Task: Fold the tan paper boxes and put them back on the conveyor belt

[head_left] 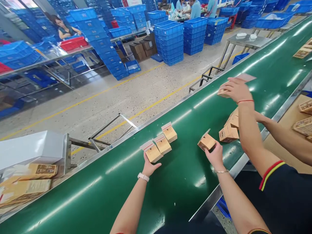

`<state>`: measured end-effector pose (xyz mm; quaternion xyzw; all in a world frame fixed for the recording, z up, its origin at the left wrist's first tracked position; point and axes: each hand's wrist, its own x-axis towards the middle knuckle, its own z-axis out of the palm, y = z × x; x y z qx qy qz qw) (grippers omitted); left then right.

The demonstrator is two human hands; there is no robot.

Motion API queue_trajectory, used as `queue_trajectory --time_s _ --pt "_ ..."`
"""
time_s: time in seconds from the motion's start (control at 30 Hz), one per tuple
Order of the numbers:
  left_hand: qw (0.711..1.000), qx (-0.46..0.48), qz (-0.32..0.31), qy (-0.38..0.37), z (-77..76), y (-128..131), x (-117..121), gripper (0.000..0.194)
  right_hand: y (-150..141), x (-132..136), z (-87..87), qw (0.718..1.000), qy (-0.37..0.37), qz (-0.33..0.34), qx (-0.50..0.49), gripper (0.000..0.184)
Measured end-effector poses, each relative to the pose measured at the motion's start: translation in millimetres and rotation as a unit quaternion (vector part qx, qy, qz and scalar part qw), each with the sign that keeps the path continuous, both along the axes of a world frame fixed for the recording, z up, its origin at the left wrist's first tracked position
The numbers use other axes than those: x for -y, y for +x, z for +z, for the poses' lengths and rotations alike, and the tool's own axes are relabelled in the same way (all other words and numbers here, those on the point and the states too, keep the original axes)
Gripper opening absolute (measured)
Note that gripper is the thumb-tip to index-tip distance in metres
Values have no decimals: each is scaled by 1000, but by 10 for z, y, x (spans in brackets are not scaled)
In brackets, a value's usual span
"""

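My left hand (149, 167) is at the near end of a row of three small tan cardboard boxes on the green conveyor belt. Its fingers touch the nearest box (154, 154), partly hidden by it, and the thumb stretches out to the side. Beyond that box are a middle box (164, 147) and a far box (170, 134), all with raised flaps bearing a red line. My right hand (215, 155) grips another small cardboard box (206, 142) between thumb and fingers, its flap also up. This box is tilted, low over or on the belt; I cannot tell which.
At my right, a co-worker's hand (235, 89) holds a flapped box above the conveyor belt (117, 188). More boxes (228, 133) stand beneath that arm. Printed cartons (303, 126) lie on cardboard at right. Blue crates (170, 42) are stacked across the aisle.
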<state>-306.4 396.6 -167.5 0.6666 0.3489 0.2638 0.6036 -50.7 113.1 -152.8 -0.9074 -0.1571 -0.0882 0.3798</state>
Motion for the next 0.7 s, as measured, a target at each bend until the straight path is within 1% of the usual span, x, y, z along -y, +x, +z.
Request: queue_trajectory --time_s 0.07,0.1,0.13,0.2,0.23,0.27,0.3,0.33,0.4,0.43,0.5,0.57,0.63,0.7 --pt "1000 -13 1 19 -7 101 33 126 132 -353 -3 1000 -3 15 19 63" --pt "1000 -8 5 28 -14 144 39 119 210 -525 21 999 -5 29 30 67" --pt "999 0 10 38 -21 185 40 112 301 -681 52 998 -4 56 39 72" --pt "998 12 35 59 -28 267 30 96 509 -944 110 988 10 148 40 78" --pt "996 13 49 67 -25 312 23 89 609 -1060 133 981 18 192 35 77" --pt "995 12 64 73 -19 360 18 84 696 -1173 154 976 25 215 27 73" --pt "994 9 75 77 -9 410 16 81 759 -1286 174 977 30 212 19 68" --pt "993 9 83 81 3 463 19 80 797 -1399 197 981 30 189 11 64" --pt "993 15 79 90 33 568 40 80 798 -1609 254 990 11 140 -13 61" --pt "993 21 73 93 49 616 55 81 772 -1693 286 991 -2 134 -28 59" --pt "993 30 60 97 83 686 86 83 699 -1794 349 986 -27 154 -59 56" --pt "994 25 52 95 115 706 109 84 621 -1801 396 980 -36 180 -79 51" --pt "995 10 49 88 140 654 133 84 522 -1743 422 977 -33 195 -82 45" --pt "995 -5 63 78 147 498 184 86 349 -1656 425 975 -28 208 -74 42"
